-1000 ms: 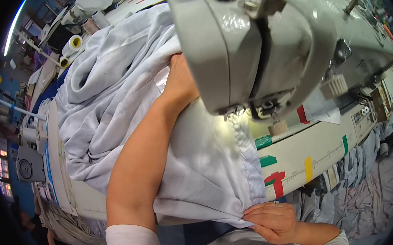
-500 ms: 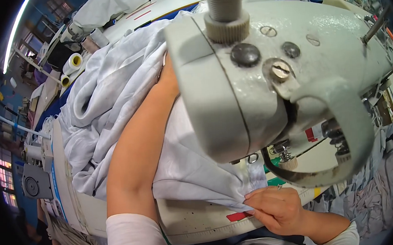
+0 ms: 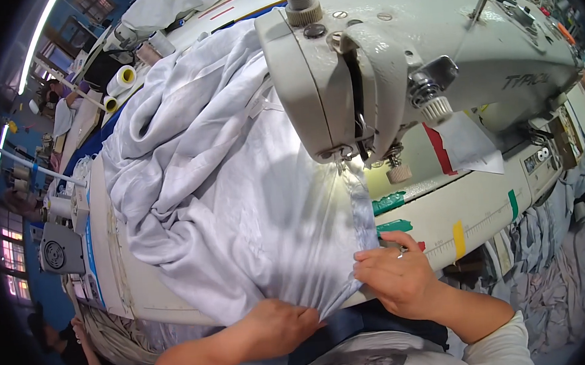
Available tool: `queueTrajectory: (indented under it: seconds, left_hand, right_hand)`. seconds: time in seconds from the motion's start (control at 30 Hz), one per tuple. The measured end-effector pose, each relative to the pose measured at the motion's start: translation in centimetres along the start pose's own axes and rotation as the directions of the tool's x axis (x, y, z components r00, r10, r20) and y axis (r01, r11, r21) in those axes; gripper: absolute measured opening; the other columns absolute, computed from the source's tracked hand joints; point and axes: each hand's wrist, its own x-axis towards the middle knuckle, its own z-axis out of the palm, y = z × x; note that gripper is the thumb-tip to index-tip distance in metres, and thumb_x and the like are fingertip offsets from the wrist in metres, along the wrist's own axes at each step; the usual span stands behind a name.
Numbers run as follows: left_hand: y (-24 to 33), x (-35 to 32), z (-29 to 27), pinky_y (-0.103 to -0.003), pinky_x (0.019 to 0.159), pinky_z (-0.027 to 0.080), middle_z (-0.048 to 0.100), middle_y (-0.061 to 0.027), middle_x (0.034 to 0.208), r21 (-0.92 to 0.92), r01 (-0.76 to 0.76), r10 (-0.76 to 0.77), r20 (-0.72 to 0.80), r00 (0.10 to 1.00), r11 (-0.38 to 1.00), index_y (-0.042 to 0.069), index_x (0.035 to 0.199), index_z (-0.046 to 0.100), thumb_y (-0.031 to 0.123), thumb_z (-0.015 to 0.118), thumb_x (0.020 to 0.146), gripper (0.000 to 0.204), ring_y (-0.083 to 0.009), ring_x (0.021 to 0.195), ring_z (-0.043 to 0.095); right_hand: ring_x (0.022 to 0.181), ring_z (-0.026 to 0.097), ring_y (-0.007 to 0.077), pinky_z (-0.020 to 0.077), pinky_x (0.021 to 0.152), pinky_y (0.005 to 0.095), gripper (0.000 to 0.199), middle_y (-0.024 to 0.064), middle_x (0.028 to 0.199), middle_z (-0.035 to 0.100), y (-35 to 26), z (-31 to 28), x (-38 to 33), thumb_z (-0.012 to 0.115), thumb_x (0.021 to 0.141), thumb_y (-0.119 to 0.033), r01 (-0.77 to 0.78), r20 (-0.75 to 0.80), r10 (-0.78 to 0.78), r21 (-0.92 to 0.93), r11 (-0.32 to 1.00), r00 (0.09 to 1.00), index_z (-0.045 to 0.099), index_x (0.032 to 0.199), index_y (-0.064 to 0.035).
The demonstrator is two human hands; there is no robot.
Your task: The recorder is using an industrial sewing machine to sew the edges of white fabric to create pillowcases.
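Pale grey-white fabric [image 3: 240, 206] lies in folds over the sewing machine's bed and runs under the lit needle area of the white sewing machine [image 3: 306, 80]. At the table's front edge my left hand [image 3: 275, 327] is closed around the cloth's near edge, pulling creases toward me. To its right, my right hand [image 3: 397, 275], with a ring on one finger, pinches the fabric's right edge just in front of the needle. Between the two hands the edge is drawn taut. My fingers partly hide the gripped cloth.
Green tape [image 3: 390, 201], yellow tape [image 3: 459, 238] and a printed ruler mark the table's front right. Thread cones [image 3: 122, 79] stand at the back left, near a grey fan-like box [image 3: 62, 255]. Piled garments [image 3: 569, 265] hang at the right. Another person [image 3: 80, 340] is at the lower left.
My left hand has come from deep behind the machine head to the near edge and now grips the cloth. My right hand still holds the edge. The view has shifted, showing more of the machine.
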Motion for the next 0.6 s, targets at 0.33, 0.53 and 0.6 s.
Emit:
queueTrajectory:
  seconds: [0.33,0.53,0.6]
  left_hand:
    - [-5.4,9.0,-4.9,-0.039,0.081,0.047,0.058,-0.0180,0.100,-0.532,0.038,-0.426,-0.630,0.649,0.846,-0.002,0.107,0.053,0.008,0.060,0.081,0.028,-0.0350,0.086,0.058]
    - [-13.9,15.4,-5.5,-0.044,0.085,0.039,0.056,-0.0123,0.112,-0.175,0.336,-0.332,-0.803,0.495,0.925,0.006,0.104,0.059,0.009,0.063,0.076,0.028,-0.0339,0.106,0.050]
    - [-14.0,15.5,-5.8,-0.043,0.080,0.039,0.058,-0.0112,0.106,-0.082,0.271,-0.215,-0.832,0.511,0.959,0.008,0.100,0.061,0.008,0.063,0.074,0.025,-0.0322,0.101,0.053]
  right_hand:
    - [0.102,0.064,0.0212,0.0417,0.093,0.0398,0.025,0.0064,0.100,0.065,-0.4,0.2,-1.7,0.062,0.072,-0.001,-0.002,-0.046,-0.002,-0.069,0.998,0.999,0.064,0.097,-0.0034]
    - [0.100,0.065,0.0204,0.0425,0.092,0.0384,0.021,0.0061,0.098,0.067,-0.4,-0.2,-2.4,0.063,0.073,-0.002,-0.015,-0.069,0.009,-0.089,0.996,0.998,0.066,0.093,-0.0039]
    - [0.100,0.065,0.0203,0.0425,0.092,0.0380,0.019,0.0061,0.098,0.067,-0.3,-0.4,-2.4,0.063,0.073,-0.003,-0.010,-0.053,0.005,-0.095,0.995,0.999,0.066,0.091,-0.0042]
